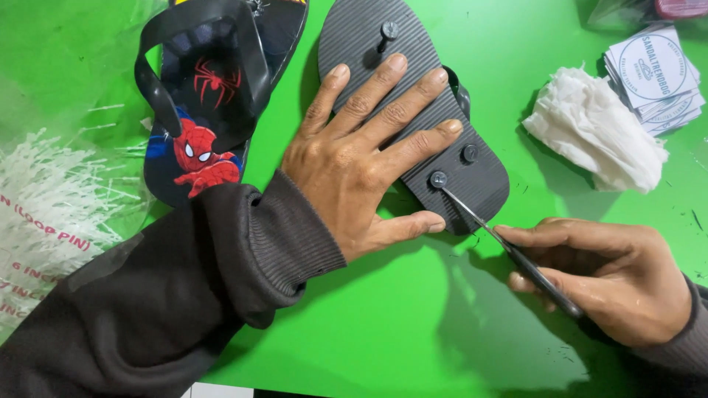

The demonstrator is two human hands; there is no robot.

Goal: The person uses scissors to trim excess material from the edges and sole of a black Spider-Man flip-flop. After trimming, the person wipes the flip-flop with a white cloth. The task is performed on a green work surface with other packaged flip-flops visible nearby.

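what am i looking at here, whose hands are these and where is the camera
The single picture comes from a camera worn on a person's head, looking down at their own two bare hands over a green table. The left hand lies flat on a dark flip-flop turned sole up, pressing it down. The right hand grips a thin metal tool whose tip meets a round strap plug near the sole's heel. Beside it lies a second flip-flop with a cartoon print. At right sit a wad of white tissue and a stack of round-printed cards; at left, a bag of white plastic pins.
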